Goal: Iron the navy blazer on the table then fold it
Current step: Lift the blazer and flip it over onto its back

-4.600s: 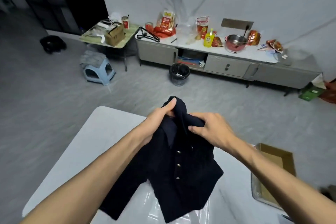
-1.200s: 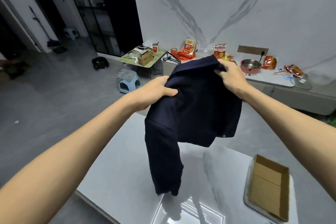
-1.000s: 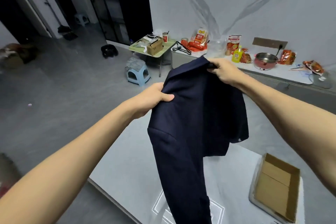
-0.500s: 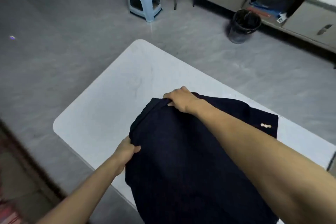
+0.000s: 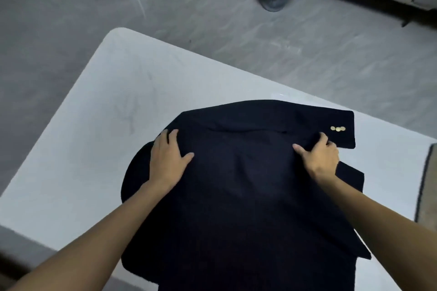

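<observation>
The navy blazer [image 5: 248, 191] lay spread on the white table [image 5: 94, 130], lower centre of the frame. The left hand [image 5: 168, 160] pressed flat on it; the right hand [image 5: 319, 157] gripped its cloth.

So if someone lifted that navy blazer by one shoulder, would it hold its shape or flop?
Likely floppy: the navy blazer lies draped flat on the table and bunches where the right hand grips it. It would probably slide easily, as the table looks smooth.
</observation>
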